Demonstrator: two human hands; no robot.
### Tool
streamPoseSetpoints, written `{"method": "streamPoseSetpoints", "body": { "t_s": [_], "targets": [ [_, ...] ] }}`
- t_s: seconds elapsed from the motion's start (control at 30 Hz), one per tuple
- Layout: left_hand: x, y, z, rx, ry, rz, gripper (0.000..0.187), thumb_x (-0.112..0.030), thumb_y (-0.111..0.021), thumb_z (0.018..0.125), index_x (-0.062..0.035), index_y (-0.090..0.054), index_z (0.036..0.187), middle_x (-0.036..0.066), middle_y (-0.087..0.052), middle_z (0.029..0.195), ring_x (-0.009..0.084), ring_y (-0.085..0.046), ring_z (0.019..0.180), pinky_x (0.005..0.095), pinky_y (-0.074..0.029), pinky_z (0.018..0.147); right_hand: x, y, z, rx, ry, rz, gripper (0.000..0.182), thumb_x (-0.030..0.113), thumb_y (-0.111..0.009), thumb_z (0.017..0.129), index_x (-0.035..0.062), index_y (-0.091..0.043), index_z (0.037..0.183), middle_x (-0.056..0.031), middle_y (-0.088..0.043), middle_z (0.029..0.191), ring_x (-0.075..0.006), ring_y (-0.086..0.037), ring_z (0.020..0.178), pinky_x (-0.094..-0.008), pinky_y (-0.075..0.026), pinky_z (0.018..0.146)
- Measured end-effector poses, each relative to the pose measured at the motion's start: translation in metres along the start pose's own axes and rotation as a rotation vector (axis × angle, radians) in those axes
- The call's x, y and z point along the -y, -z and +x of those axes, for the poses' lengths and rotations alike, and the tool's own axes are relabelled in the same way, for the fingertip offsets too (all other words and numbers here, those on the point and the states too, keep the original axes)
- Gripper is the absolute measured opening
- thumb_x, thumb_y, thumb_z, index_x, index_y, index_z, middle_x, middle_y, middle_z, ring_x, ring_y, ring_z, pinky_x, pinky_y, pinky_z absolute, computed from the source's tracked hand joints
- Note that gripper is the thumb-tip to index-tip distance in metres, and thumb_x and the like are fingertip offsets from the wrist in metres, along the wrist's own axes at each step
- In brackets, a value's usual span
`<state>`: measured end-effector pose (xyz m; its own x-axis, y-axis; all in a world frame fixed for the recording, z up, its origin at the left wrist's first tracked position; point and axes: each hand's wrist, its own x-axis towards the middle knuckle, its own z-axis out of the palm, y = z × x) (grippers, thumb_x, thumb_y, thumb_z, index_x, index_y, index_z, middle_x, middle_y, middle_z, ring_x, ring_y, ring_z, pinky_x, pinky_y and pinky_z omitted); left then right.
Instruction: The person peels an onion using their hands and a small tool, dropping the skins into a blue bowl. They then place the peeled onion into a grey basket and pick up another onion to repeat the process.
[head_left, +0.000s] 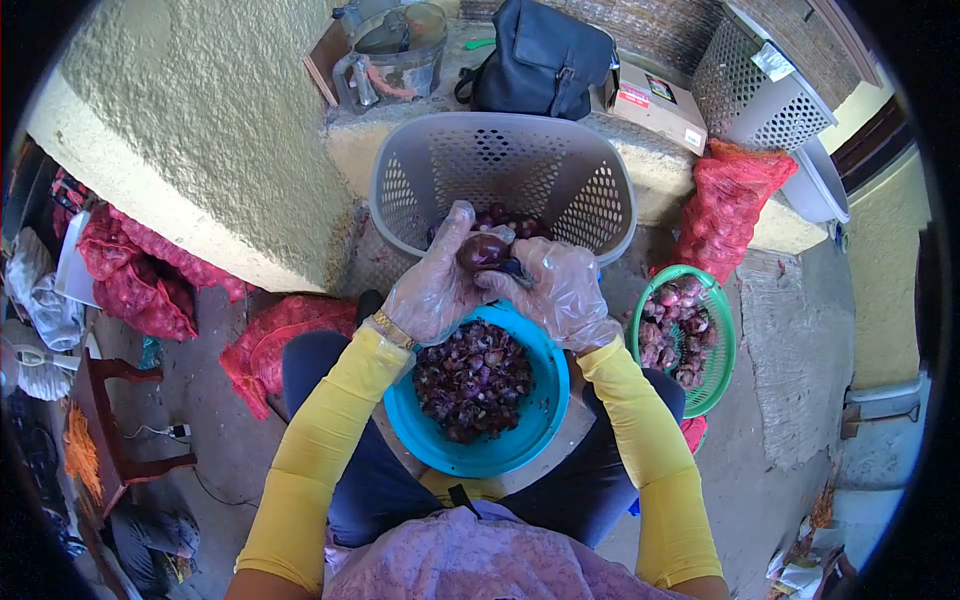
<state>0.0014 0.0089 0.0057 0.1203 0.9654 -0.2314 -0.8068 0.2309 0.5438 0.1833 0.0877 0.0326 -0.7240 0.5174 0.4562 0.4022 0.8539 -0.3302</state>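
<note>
Peeling a red onion [483, 250] over the blue bowl [540, 420]
Left hand [432, 290] clasps it, right hand [562, 295] grips a small blade (barely visible); skins fall into the bowl, next strip needs turning.

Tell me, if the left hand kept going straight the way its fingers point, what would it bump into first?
The left hand already touches the onion it holds. Its fingers point up and away, so past that it would probably meet the grey basket, though depth is hard to judge.

Clear plastic gloves over left hand [432, 290] and right hand [562, 295]; gold watch at the left wrist; long yellow sleeves; lilac patterned top; dark blue trousers.
</note>
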Motion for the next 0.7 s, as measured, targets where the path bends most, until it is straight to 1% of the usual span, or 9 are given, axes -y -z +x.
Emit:
{"method": "streamPoseSetpoints", "body": {
  "t_s": [0.03, 0.1, 0.2, 0.27, 0.43, 0.5, 0.6, 0.63, 0.7],
  "targets": [
    [0.000, -0.003, -0.001, 0.024, -0.021, 0.001, 0.065, -0.058, -0.056, 0.106, -0.0012, -0.057, 0.136, 0.014, -0.064, 0.133, 0.0257, -0.064, 0.117, 0.0398, -0.056, 0.103, 0.000, 0.001, 0.000, 0.001, 0.001, 0.000, 0.048, 0.055, -0.077, 0.088, 0.0097, -0.074, 0.101, -0.0137, -0.070, 0.076, -0.0361, -0.071, 0.069, -0.0470, -0.055, 0.062],
    [0.000, -0.003, -0.003, 0.047, -0.043, 0.002, 0.061, -0.055, -0.056, 0.107, -0.0028, -0.054, 0.140, 0.013, -0.064, 0.134, 0.0247, -0.063, 0.118, 0.0391, -0.056, 0.102, 0.000, 0.002, 0.000, 0.017, -0.046, 0.015, 0.048, 0.053, -0.079, 0.087, 0.0063, -0.069, 0.084, -0.0168, -0.068, 0.078, -0.0413, -0.069, 0.072, -0.0504, -0.054, 0.064],
    [0.002, 0.000, -0.003, 0.076, -0.047, 0.052, 0.053, -0.047, -0.055, 0.110, -0.0066, -0.050, 0.145, 0.012, -0.063, 0.136, 0.0243, -0.064, 0.117, 0.0396, -0.056, 0.102, 0.000, 0.002, 0.000, 0.007, -0.027, -0.015, 0.049, 0.055, -0.078, 0.088, 0.0072, -0.068, 0.082, -0.0158, -0.067, 0.076, -0.0393, -0.070, 0.071, -0.0494, -0.054, 0.063],
    [0.002, 0.000, -0.002, -0.002, -0.063, 0.049, 0.047, -0.041, -0.054, 0.112, -0.0081, -0.050, 0.145, 0.012, -0.063, 0.136, 0.0245, -0.064, 0.117, 0.0402, -0.057, 0.102, 0.000, 0.001, 0.001, 0.066, 0.030, -0.072, 0.046, 0.054, -0.077, 0.089, 0.0088, -0.070, 0.083, -0.0144, -0.068, 0.075, -0.0372, -0.070, 0.069, -0.0488, -0.054, 0.062],
    [0.002, 0.018, 0.007, 0.027, -0.076, 0.024, 0.048, -0.042, -0.056, 0.111, -0.0058, -0.054, 0.142, 0.012, -0.063, 0.135, 0.0249, -0.064, 0.116, 0.0445, -0.055, 0.104, 0.003, 0.005, 0.000, 0.195, 0.216, -0.017, 0.046, 0.055, -0.076, 0.088, 0.0101, -0.070, 0.082, -0.0122, -0.069, 0.073, -0.0354, -0.071, 0.068, -0.0479, -0.055, 0.063],
    [0.001, 0.020, 0.008, 0.055, -0.098, -0.030, 0.048, -0.042, -0.057, 0.110, -0.0050, -0.055, 0.141, 0.012, -0.064, 0.134, 0.0253, -0.064, 0.116, 0.0458, -0.054, 0.104, 0.009, 0.009, 0.001, 0.207, 0.288, 0.057, 0.050, 0.059, -0.077, 0.085, 0.0087, -0.073, 0.088, -0.0126, -0.070, 0.074, -0.0357, -0.071, 0.071, -0.0470, -0.056, 0.066],
    [-0.007, 0.010, 0.004, -0.031, -0.185, -0.009, 0.049, -0.041, -0.060, 0.109, -0.0033, -0.057, 0.140, 0.013, -0.064, 0.131, 0.0266, -0.064, 0.116, 0.0474, -0.053, 0.106, 0.005, 0.012, 0.000, 0.214, 0.194, 0.099, 0.054, 0.059, -0.085, 0.077, 0.0072, -0.070, 0.085, -0.0127, -0.065, 0.070, -0.0378, -0.068, 0.069, -0.0487, -0.053, 0.066],
    [-0.009, 0.010, 0.004, -0.022, -0.173, 0.004, 0.047, -0.042, -0.062, 0.108, -0.0056, -0.059, 0.137, 0.011, -0.065, 0.125, 0.0246, -0.064, 0.115, 0.0448, -0.053, 0.104, 0.004, 0.013, 0.000, 0.214, 0.194, 0.099, 0.054, 0.059, -0.085, 0.077, 0.0072, -0.070, 0.085, -0.0127, -0.065, 0.070, -0.0378, -0.068, 0.069, -0.0487, -0.053, 0.066],
    [-0.010, 0.008, 0.004, -0.014, -0.162, 0.017, 0.045, -0.043, -0.064, 0.107, -0.0078, -0.061, 0.135, 0.008, -0.065, 0.120, 0.0226, -0.064, 0.113, 0.0422, -0.053, 0.102, 0.001, 0.014, 0.002, 0.198, 0.131, 0.322, 0.058, 0.058, -0.089, 0.071, 0.0059, -0.072, 0.091, -0.0144, -0.067, 0.073, -0.0401, -0.068, 0.071, -0.0492, -0.053, 0.069]
  ]
}}
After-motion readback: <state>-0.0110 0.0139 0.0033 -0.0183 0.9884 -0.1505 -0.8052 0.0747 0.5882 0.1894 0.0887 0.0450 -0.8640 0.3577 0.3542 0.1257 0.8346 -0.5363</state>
